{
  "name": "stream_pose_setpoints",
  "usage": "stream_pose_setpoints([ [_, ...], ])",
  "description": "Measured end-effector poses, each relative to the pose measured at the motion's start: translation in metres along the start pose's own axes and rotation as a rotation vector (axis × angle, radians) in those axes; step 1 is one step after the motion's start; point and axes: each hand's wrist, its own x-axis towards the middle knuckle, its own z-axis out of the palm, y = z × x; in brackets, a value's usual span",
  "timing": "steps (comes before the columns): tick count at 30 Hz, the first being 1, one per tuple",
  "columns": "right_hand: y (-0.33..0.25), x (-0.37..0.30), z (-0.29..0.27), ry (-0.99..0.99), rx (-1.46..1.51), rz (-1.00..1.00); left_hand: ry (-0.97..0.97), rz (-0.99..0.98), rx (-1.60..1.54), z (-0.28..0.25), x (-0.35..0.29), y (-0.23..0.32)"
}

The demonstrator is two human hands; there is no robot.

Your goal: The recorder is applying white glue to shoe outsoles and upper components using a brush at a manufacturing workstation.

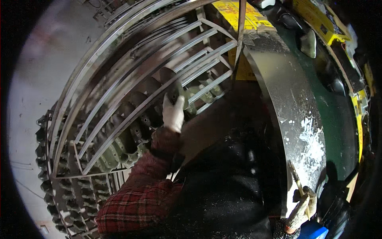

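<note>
Plaid sleeve [131, 203] leads to left hand [174, 114] gripping dark form [167, 74].

Rack rails [223, 49] partly hide the dark pieces [136, 130] — the lower edge crops a blue object [314, 230].

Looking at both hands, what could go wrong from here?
The dark piece at the left hand might scrape or catch on the metal bars close by. The brush-like tool in the right hand could mark the bench, which carries white smears.
</note>
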Motion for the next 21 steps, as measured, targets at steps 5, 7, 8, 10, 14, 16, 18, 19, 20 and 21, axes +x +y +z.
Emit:
stream_pose_setpoints([
  [5,-0.035,-0.007,0.015,-0.135,0.049,0.046,0.118,-0.471,-0.409,-0.030,0.114,-0.109],
  [7,-0.033,-0.013,0.010,-0.081,0.007,0.044,-0.258,-0.596,-0.647,-0.021,0.121,-0.128],
  [8,-0.029,-0.020,0.001,-0.043,-0.028,0.044,-0.491,-0.642,-0.586,-0.002,0.087,-0.087],
  [10,-0.035,-0.023,-0.013,-0.057,-0.030,0.162,-0.269,-0.688,-0.843,0.013,0.040,-0.021],
  [14,-0.041,-0.017,-0.019,0.045,-0.077,0.140,-0.797,-1.269,-1.097,0.007,-0.030,-0.003],
  [16,-0.042,-0.010,-0.039,0.173,-0.082,0.041,-0.921,-1.145,-0.969,0.024,-0.078,0.043],
  [18,-0.045,-0.002,-0.074,0.350,-0.236,-0.239,-1.179,-1.030,-0.783,0.034,-0.094,0.051],
  [19,-0.042,0.002,-0.099,0.511,-0.659,-0.414,-1.283,-0.986,-0.761,0.045,-0.100,0.068],
  [20,-0.035,-0.001,-0.132,0.648,-1.099,-0.571,-1.388,-0.941,-0.741,0.055,-0.107,0.091],
  [21,-0.016,-0.015,-0.171,0.761,-0.994,-0.507,-1.454,-0.923,-0.734,0.063,-0.111,0.105],
])
